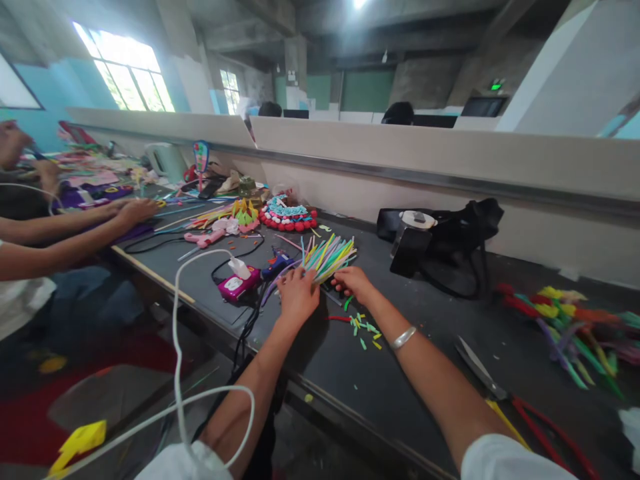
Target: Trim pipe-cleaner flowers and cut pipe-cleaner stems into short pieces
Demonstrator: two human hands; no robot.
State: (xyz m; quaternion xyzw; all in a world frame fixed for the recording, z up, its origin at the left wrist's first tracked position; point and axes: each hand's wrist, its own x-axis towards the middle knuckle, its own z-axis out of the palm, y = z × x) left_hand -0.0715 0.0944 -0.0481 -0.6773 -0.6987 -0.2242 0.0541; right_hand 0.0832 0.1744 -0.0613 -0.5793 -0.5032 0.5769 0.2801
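Note:
A loose bundle of pastel pipe cleaners, yellow, mint, pink and lilac, lies on the dark table between both hands. My left hand rests palm down at the near left end of the bundle, its fingers spread and touching it. On the other side is my right hand, fingers curled together close to the bundle's right edge; whatever they pinch is too small to make out. Short cut pieces in green and yellow are scattered below my right hand, beside a red strip.
Large scissors lie open by my right forearm. Beyond them sit coloured pipe-cleaner pieces. A black bag stands at the back. Left are a magenta power box, a blue glue gun, a white cable and a co-worker's arms.

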